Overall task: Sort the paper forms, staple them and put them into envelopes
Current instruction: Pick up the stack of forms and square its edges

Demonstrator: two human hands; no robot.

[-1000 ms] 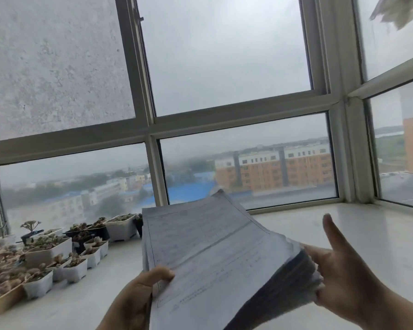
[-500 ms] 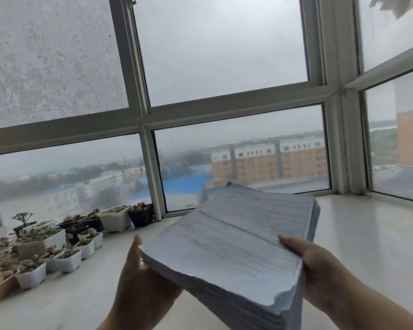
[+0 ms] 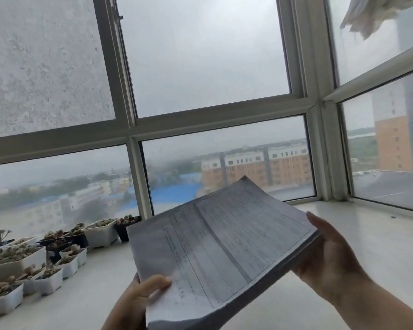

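Forms stack (image 3: 219,244) | left thumb pinches near corner | right fingers (image 3: 320,225) curled over far edge

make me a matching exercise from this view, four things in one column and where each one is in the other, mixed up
Things:
1. stack of paper forms
2. left hand
3. right hand
4. white plant pots

Places:
A. grips the stack's near left corner, thumb on top
B. held in the air above the white ledge
C. on the ledge at far left, by the window
D. holds the stack's right edge

Pairs: 1-B, 2-A, 3-D, 4-C
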